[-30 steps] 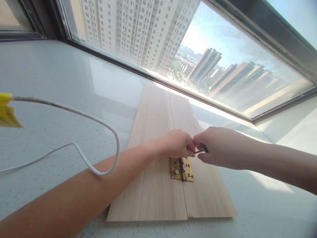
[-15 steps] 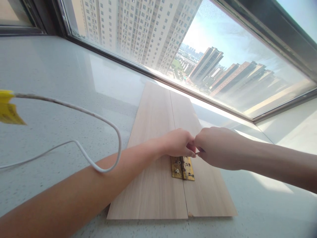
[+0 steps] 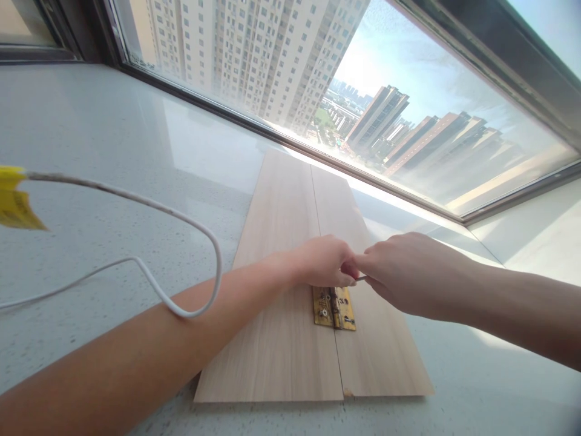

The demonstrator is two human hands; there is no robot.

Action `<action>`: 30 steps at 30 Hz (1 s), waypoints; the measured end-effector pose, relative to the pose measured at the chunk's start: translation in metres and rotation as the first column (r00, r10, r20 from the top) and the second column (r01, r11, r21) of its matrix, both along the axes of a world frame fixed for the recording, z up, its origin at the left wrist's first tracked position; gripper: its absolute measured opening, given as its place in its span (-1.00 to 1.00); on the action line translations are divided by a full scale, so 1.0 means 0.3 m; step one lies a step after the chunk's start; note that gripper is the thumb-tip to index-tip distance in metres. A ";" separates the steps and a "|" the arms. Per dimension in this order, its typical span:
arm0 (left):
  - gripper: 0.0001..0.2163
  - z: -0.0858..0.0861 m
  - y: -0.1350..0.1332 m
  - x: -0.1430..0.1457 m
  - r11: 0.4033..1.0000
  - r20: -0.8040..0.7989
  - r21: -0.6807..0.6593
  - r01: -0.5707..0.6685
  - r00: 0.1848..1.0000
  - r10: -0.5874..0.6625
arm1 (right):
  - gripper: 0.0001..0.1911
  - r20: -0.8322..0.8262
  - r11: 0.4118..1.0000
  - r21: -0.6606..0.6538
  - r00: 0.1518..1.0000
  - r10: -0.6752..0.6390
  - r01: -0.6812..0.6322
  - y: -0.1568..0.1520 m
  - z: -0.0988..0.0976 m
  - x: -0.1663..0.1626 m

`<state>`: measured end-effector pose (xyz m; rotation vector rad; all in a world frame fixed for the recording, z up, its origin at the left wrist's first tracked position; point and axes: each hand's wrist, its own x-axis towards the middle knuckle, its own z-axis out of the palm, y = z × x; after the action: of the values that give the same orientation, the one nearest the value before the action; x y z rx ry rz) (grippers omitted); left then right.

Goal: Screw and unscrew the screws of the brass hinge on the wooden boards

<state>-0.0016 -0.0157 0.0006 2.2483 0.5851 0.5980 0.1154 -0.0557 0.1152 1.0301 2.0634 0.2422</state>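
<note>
Two pale wooden boards lie side by side: the wider left board (image 3: 272, 345) and the narrower right board (image 3: 381, 357). Across their seam sits a brass-coloured hinge (image 3: 334, 309), with screws and small loose-looking metal parts on its leaves. My left hand (image 3: 327, 260) is closed just above the hinge's far end, its fingertips pinched; what they hold is hidden. Against those fingertips, my right hand (image 3: 403, 272) is closed on a thin metal rod (image 3: 361, 278). Only a short piece of the rod shows between the hands, so its kind is unclear.
A speckled light stone sill (image 3: 113, 133) carries the boards. A white cable (image 3: 213, 242) with a yellow tag (image 3: 16, 197) loops in front of my left forearm. Beyond the boards runs a dark window frame (image 3: 218, 112). The right board's near edge has a small chip (image 3: 348, 392).
My right hand has turned slightly at the wrist, and more of the thin rod shows between the hands. My left hand stays almost in place. The boards appear shifted very slightly left.
</note>
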 end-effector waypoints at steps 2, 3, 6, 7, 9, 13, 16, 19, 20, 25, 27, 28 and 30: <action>-0.83 -0.005 0.000 0.005 1.000 0.006 -0.005 -0.002 1.000 0.002 | -0.81 -0.006 0.998 0.007 0.998 -0.055 0.055 0.002 -0.006 -0.004; -0.84 -0.008 0.000 0.007 1.000 0.017 0.000 -0.007 1.000 0.007 | -0.80 -0.020 0.996 0.009 0.996 -0.084 0.084 0.002 -0.009 -0.004; -0.88 -0.014 0.001 0.011 1.000 0.091 0.007 -0.011 0.996 0.011 | -0.78 -0.086 0.987 0.018 0.984 -0.156 0.158 -0.004 -0.013 0.003; -0.87 -0.016 0.001 0.011 1.000 0.123 -0.009 0.004 0.992 -0.002 | -0.77 -0.112 0.985 0.019 0.980 -0.167 0.170 -0.008 -0.013 0.005; -0.86 -0.018 0.003 0.009 0.998 0.167 -0.045 0.036 0.986 -0.028 | -0.74 -0.139 0.984 0.018 0.975 -0.172 0.176 -0.013 -0.012 0.009; -0.84 -0.017 0.004 0.004 0.996 0.168 -0.070 0.055 0.985 -0.042 | -0.73 -0.131 0.985 0.018 0.977 -0.170 0.173 -0.015 -0.010 0.002; -0.83 -0.010 0.002 0.000 0.995 0.098 -0.086 0.055 0.994 -0.047 | -0.74 -0.106 0.985 0.023 0.980 -0.168 0.171 -0.010 -0.006 -0.006; -0.87 -0.005 0.002 -0.002 0.996 0.047 -0.076 0.044 0.998 -0.041 | -0.74 -0.099 0.987 0.023 0.982 -0.159 0.162 -0.004 -0.004 -0.009; -0.86 -0.004 0.003 -0.002 0.996 0.043 -0.075 0.040 0.998 -0.037 | -0.75 -0.102 0.987 0.021 0.982 -0.158 0.161 -0.002 -0.003 -0.009; -0.85 -0.002 0.008 -0.005 0.994 0.042 -0.096 0.043 0.998 -0.039 | -0.78 -0.100 0.983 0.014 0.979 -0.178 0.180 0.004 -0.003 -0.006; -0.84 -0.001 0.007 -0.005 0.994 0.035 -0.104 0.038 0.999 -0.034 | -0.79 -0.104 0.982 0.020 0.977 -0.185 0.188 0.004 -0.003 -0.005; -0.83 -0.001 0.006 -0.005 0.994 0.037 -0.103 0.031 0.999 -0.027 | -0.79 -0.114 0.982 0.021 0.976 -0.186 0.189 0.003 -0.004 -0.006; -0.80 -0.002 0.004 -0.001 0.995 0.050 -0.097 0.016 0.999 -0.011 | -0.79 -0.141 0.981 0.010 0.971 -0.191 0.195 0.003 -0.004 -0.009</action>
<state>-0.0020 -0.0145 -0.0001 2.1388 0.5621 0.6042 0.1128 -0.0548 0.1139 1.2851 2.0696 0.0972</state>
